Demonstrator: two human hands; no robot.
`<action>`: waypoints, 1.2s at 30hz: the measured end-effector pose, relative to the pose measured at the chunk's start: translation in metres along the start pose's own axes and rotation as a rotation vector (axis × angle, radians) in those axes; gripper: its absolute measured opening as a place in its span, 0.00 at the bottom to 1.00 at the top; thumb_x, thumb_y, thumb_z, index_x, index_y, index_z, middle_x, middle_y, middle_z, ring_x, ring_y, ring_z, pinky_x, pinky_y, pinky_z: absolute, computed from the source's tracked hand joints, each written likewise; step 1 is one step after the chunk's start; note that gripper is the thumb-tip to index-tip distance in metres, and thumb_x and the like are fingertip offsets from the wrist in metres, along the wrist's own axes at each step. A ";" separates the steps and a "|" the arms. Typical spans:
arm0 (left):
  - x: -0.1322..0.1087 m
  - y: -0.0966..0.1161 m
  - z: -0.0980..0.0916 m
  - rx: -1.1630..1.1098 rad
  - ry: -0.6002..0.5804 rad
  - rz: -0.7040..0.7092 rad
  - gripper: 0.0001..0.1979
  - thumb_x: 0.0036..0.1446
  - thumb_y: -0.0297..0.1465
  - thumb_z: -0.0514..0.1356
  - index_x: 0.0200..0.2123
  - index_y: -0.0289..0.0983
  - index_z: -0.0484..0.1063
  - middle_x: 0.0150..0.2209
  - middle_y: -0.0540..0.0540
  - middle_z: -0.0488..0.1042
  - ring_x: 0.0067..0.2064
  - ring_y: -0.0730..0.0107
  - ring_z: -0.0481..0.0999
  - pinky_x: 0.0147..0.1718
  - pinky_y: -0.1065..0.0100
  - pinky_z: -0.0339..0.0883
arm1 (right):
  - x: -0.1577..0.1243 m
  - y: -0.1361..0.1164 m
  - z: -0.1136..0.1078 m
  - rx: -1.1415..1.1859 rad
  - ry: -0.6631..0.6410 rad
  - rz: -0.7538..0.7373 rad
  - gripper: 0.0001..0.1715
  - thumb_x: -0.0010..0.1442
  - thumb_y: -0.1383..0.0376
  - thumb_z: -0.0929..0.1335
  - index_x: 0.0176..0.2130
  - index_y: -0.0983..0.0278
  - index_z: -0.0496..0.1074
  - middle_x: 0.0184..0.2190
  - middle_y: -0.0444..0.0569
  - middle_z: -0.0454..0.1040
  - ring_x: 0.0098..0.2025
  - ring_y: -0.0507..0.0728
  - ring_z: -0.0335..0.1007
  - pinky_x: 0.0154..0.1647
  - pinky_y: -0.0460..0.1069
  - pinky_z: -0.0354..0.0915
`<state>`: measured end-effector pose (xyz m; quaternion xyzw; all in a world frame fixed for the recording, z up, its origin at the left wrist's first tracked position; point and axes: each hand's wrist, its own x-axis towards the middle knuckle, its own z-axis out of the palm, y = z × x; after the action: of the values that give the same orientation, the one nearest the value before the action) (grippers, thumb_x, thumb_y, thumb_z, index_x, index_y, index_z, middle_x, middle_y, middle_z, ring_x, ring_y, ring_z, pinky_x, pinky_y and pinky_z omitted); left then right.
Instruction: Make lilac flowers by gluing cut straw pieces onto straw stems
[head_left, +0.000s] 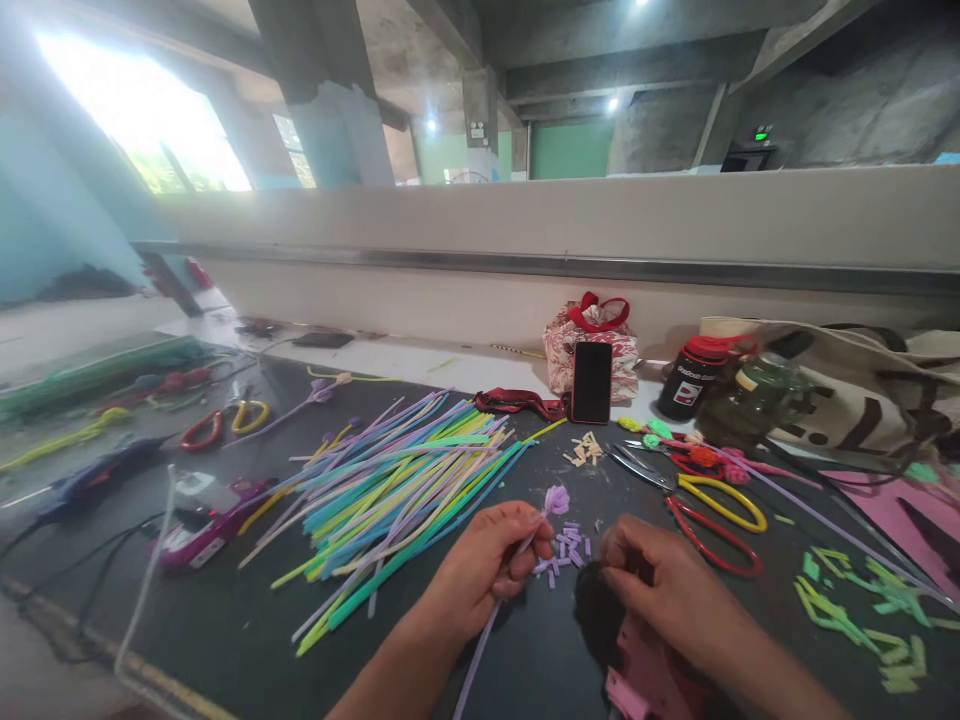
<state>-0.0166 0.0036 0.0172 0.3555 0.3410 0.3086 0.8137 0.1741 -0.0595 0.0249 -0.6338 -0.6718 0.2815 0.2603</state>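
Observation:
My left hand is closed around a purple pipe-cleaner flower; its long stem runs down below the fist. Just right of the bloom, several short purple pipe-cleaner pieces lie scattered on the dark table. Fingers curled and pressed together, my right hand hovers above a pink object that the wrist partly hides. Whatever sits between those fingertips is too small to make out.
Long coloured pipe cleaners lie heaped on the left. Yellow-and-red scissors rest at right, near green cut pieces. A phone stands at the back beside a black bottle. Farther left is a purple device.

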 end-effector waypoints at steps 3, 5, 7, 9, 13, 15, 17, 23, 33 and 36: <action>-0.002 0.000 0.006 0.091 0.022 0.005 0.11 0.49 0.35 0.61 0.25 0.31 0.70 0.21 0.50 0.68 0.16 0.88 0.52 0.12 0.80 0.37 | -0.002 -0.004 -0.009 0.009 0.004 0.007 0.09 0.48 0.73 0.61 0.21 0.62 0.58 0.19 0.38 0.63 0.22 0.49 0.61 0.22 0.43 0.54; -0.004 0.001 0.009 0.140 0.036 0.008 0.13 0.46 0.37 0.63 0.24 0.31 0.70 0.21 0.50 0.68 0.16 0.88 0.53 0.12 0.80 0.38 | -0.003 -0.005 -0.013 0.052 -0.002 0.022 0.09 0.48 0.73 0.61 0.21 0.62 0.59 0.18 0.38 0.63 0.21 0.49 0.62 0.21 0.43 0.55; -0.006 0.002 0.011 0.166 0.042 0.012 0.13 0.44 0.37 0.64 0.23 0.32 0.70 0.21 0.50 0.69 0.16 0.87 0.55 0.12 0.81 0.40 | -0.005 -0.006 -0.016 0.106 -0.022 0.044 0.08 0.49 0.72 0.62 0.22 0.62 0.60 0.18 0.38 0.64 0.20 0.49 0.65 0.20 0.43 0.57; -0.006 0.002 0.011 0.172 0.046 0.012 0.13 0.42 0.36 0.66 0.22 0.32 0.69 0.20 0.50 0.69 0.16 0.86 0.57 0.12 0.81 0.43 | -0.007 -0.006 -0.018 0.137 -0.026 0.060 0.07 0.49 0.71 0.63 0.22 0.62 0.60 0.18 0.38 0.65 0.19 0.49 0.66 0.20 0.42 0.58; -0.004 0.001 0.008 0.138 0.081 0.027 0.11 0.41 0.34 0.66 0.23 0.33 0.70 0.20 0.51 0.70 0.17 0.85 0.61 0.13 0.81 0.47 | -0.011 -0.004 -0.020 0.223 -0.026 0.095 0.06 0.48 0.71 0.63 0.24 0.61 0.60 0.18 0.38 0.67 0.19 0.50 0.69 0.19 0.43 0.61; -0.003 0.000 0.007 0.129 0.100 0.044 0.10 0.41 0.33 0.66 0.23 0.34 0.69 0.20 0.52 0.70 0.17 0.84 0.62 0.13 0.81 0.48 | -0.013 -0.003 -0.021 0.271 -0.067 0.105 0.06 0.50 0.71 0.62 0.26 0.61 0.59 0.18 0.37 0.68 0.18 0.50 0.69 0.19 0.43 0.63; -0.002 -0.001 0.007 0.149 0.099 0.052 0.10 0.42 0.33 0.66 0.24 0.34 0.70 0.20 0.52 0.70 0.18 0.84 0.62 0.13 0.81 0.49 | -0.013 -0.002 -0.022 0.278 -0.100 0.096 0.06 0.50 0.72 0.62 0.26 0.61 0.61 0.19 0.38 0.70 0.19 0.50 0.70 0.21 0.43 0.64; -0.001 -0.004 0.006 0.255 0.121 0.097 0.09 0.41 0.32 0.66 0.24 0.34 0.71 0.16 0.55 0.66 0.17 0.84 0.61 0.14 0.81 0.50 | -0.009 0.000 -0.018 0.278 -0.178 0.044 0.06 0.53 0.70 0.62 0.32 0.62 0.67 0.23 0.40 0.70 0.20 0.50 0.71 0.21 0.43 0.67; -0.002 -0.005 0.007 0.218 0.092 0.078 0.10 0.39 0.33 0.66 0.24 0.33 0.71 0.19 0.52 0.68 0.18 0.82 0.62 0.15 0.79 0.52 | 0.001 -0.001 -0.013 0.078 -0.147 -0.066 0.13 0.60 0.63 0.60 0.37 0.61 0.72 0.26 0.43 0.74 0.26 0.52 0.71 0.24 0.44 0.64; -0.002 -0.007 0.007 0.185 0.073 0.065 0.11 0.38 0.33 0.66 0.23 0.33 0.70 0.20 0.52 0.69 0.18 0.82 0.62 0.15 0.79 0.51 | 0.003 0.001 -0.010 0.030 -0.141 -0.076 0.13 0.59 0.63 0.60 0.37 0.61 0.73 0.27 0.44 0.76 0.28 0.55 0.72 0.27 0.45 0.65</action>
<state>-0.0100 -0.0044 0.0156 0.4288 0.3857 0.3147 0.7539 0.1816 -0.0562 0.0307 -0.5826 -0.7076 0.3255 0.2324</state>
